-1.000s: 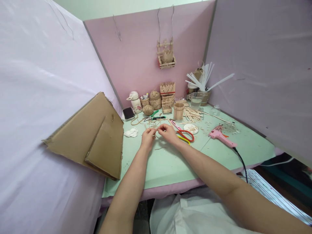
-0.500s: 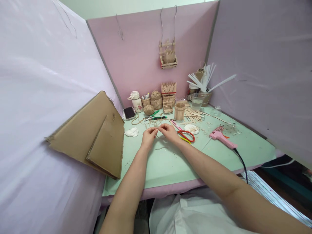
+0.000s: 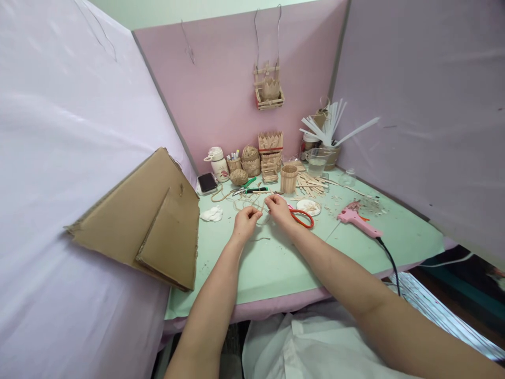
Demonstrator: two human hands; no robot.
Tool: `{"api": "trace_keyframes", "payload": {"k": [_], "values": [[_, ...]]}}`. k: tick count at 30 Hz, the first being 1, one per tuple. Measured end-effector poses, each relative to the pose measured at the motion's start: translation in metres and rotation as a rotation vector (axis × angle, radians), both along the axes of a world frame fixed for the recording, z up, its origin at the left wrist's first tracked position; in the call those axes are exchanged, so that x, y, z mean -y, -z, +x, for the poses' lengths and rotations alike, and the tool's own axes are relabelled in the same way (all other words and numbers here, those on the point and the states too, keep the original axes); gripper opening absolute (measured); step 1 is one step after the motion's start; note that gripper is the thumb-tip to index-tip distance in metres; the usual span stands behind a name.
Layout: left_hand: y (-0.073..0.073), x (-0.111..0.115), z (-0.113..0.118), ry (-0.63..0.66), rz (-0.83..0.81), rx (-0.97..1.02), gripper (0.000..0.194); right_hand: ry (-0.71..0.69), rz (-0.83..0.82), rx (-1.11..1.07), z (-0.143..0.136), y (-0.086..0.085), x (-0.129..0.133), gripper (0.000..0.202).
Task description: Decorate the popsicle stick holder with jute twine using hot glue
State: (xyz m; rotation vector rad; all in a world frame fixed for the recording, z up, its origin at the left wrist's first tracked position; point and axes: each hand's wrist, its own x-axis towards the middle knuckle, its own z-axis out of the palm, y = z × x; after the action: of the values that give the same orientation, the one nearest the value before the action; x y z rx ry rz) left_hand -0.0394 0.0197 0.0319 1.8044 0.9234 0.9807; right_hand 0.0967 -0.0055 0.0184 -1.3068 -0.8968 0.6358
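Thin tan twine (image 3: 263,207) runs between my two hands, above the middle of the table. My left hand (image 3: 246,221) pinches it with thumb and fingertips. A little higher and to the right, my right hand (image 3: 278,208) is also closed on the twine, fingertips together. Loose twine lies behind the hands. Red-handled scissors (image 3: 303,218) lie beside my right wrist, partly hidden by it. Green-and-black pliers (image 3: 256,190) rest beyond the hands. A short cut piece of twine (image 3: 261,239) lies on the table below them.
A pink glue gun (image 3: 360,221) lies at right, its cord over the edge. Cardboard (image 3: 173,231) leans at left. Behind stand a wooden-stick cup (image 3: 289,180), twine balls (image 3: 239,177), loose sticks (image 3: 311,184), a water cup (image 3: 316,164) and a white lid (image 3: 309,207).
My hands have drawn slightly apart, the right one rising and the left one dropping a little, with twine now showing between them. The view has shifted slightly.
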Motion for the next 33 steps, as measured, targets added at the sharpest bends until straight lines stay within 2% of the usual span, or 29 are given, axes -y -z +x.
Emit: {"api": "trace_keyframes", "payload": {"k": [7, 23, 26, 29, 33], "values": [[0.002, -0.002, -0.002, -0.007, -0.208, 0.135, 0.022, -0.181, 0.020, -0.172, 0.001, -0.012, 0.006, 0.026], [0.002, -0.005, -0.004, 0.002, -0.406, 0.303, 0.031, -0.345, 0.041, -0.170, -0.003, -0.014, 0.006, 0.021], [0.003, -0.005, -0.003, 0.038, -0.418, 0.370, 0.031, -0.386, 0.038, -0.177, -0.005, -0.016, 0.007, 0.025], [0.003, -0.006, -0.003, 0.039, -0.397, 0.395, 0.030, -0.370, 0.020, -0.219, -0.005, -0.015, 0.007, 0.036], [0.004, -0.007, -0.004, 0.012, -0.309, 0.339, 0.030, -0.333, -0.116, -0.173, -0.003, -0.011, 0.007, 0.046]]}}
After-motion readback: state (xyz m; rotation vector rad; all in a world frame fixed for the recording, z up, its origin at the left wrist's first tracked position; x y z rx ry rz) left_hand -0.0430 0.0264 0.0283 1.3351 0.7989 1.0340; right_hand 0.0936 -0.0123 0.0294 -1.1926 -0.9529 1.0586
